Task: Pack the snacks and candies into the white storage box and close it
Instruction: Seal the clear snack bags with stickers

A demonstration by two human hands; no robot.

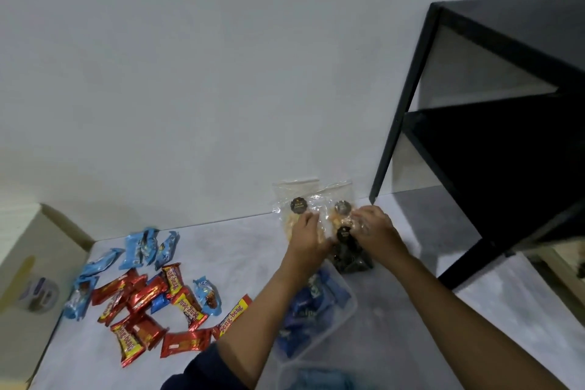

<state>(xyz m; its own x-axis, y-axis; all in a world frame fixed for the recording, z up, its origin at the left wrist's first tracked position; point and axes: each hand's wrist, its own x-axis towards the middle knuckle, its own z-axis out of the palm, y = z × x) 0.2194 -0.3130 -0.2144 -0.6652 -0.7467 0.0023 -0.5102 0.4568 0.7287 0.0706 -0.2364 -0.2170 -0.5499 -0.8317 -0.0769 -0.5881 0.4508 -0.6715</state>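
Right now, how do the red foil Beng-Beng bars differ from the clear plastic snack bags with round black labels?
The red foil Beng-Beng bars lie scattered, untouched, on the pale surface at left; the clear plastic snack bags with round black labels are gripped by the left hand and right hand near the wall. The bars' wrappers are opaque; the bags show their contents. Neither is in the translucent storage box.

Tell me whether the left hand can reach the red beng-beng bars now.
Probably, once freed: the left hand grips a clear snack bag, but the red beng-beng bars lie uncovered on its side of the table, nothing between.
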